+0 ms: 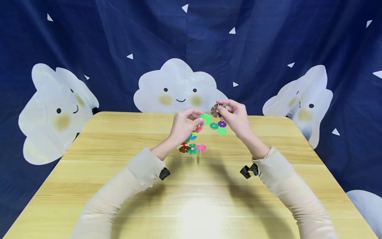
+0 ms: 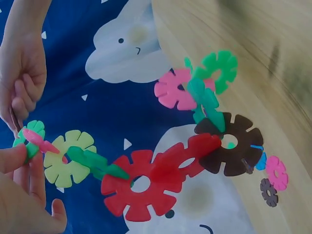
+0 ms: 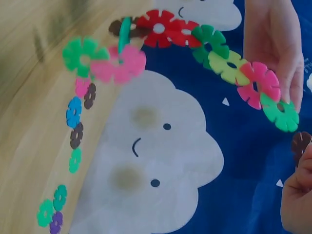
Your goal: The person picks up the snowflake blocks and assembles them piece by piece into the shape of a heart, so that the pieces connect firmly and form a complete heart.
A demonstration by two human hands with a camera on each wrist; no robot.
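Principal hazard: a joint parting in the chain of slotted discs [image 2: 146, 207], probably from a push with the slots out of line, or from the chain's own hanging weight twisting a shallow joint. Second hazard: the brown disc [image 1: 214, 111] tipping or slipping, since the grip covers only part of it. Left hand [image 1: 182, 126]: thumb and fingers nearly together, pinching the light green end disc [image 1: 207, 119] — the chain's topmost piece. Right hand [image 1: 237, 117]: fingers bent, brown disc pinched between thumb and fingers, just beside the green one and apart from it. Chain: runs downward from the left fingertips through pink, yellow, dark green, red and brown pieces; whether its lower end touches the table [image 1: 209, 186], cannot tell. Loose discs [image 3: 74, 112]: on the table beyond the chain, well apart from both hands — blue, brown, pink, green, purple.
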